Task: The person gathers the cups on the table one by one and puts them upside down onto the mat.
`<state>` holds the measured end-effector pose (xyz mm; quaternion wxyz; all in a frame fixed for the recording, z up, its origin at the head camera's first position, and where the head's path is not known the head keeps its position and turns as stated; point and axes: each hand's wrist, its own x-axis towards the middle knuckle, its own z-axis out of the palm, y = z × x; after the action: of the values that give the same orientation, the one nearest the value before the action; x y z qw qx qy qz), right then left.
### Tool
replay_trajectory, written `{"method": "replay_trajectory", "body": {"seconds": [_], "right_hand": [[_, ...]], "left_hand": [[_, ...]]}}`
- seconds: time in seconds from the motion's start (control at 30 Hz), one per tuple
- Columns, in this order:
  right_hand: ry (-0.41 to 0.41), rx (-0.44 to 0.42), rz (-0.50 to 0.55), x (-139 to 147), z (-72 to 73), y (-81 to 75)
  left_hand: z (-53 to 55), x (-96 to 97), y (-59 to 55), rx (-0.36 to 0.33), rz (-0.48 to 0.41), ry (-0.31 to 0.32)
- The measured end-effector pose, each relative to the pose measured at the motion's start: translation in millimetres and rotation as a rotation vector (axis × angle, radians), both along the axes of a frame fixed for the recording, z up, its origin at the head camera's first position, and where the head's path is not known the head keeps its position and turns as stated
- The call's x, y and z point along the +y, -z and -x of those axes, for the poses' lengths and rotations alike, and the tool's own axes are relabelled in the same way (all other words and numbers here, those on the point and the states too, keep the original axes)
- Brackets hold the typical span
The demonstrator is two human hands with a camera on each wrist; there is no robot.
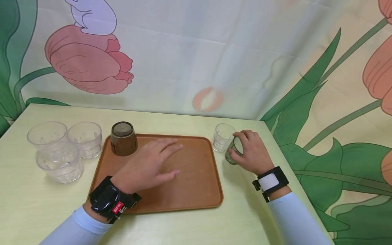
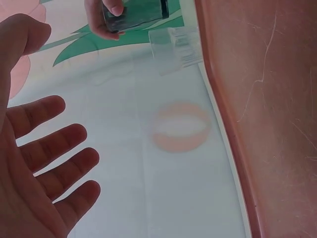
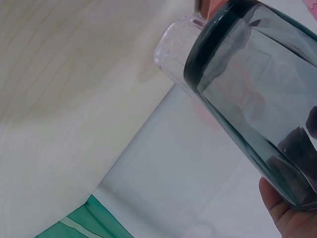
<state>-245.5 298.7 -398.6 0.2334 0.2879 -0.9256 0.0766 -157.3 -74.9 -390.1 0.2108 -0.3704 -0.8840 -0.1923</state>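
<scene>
My right hand [image 1: 252, 153] grips a smoky grey-green glass [image 3: 247, 94] by its upper part, fingers and thumb on opposite sides. In the left wrist view that glass [image 2: 138, 14] appears upright, its base slightly raised. Close beside it, right of the tray, stands a clear glass [image 1: 222, 139]. My left hand [image 1: 150, 165] hovers over the brown tray [image 1: 190, 190] with its fingers spread and holds nothing. A dark smoky glass [image 1: 124, 141] sits upside down at the tray's back left corner, behind the left hand.
Left of the tray, several clear glasses [image 1: 62, 166] stand upright in a tight cluster on the pale table [image 1: 24, 204]. A printed curtain [image 1: 171, 61] with flowers and leaves hangs behind the table and along its right side.
</scene>
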Motion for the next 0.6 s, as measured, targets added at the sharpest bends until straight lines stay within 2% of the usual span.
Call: {"method": "replay_trajectory", "body": {"seconds": [0.6], "right_hand": [[-0.085,0.012,0.035,-25,-6.8,-7.5]], "left_hand": [[1.7,-0.2,2.6,-0.025,-0.004,-0.013]]}}
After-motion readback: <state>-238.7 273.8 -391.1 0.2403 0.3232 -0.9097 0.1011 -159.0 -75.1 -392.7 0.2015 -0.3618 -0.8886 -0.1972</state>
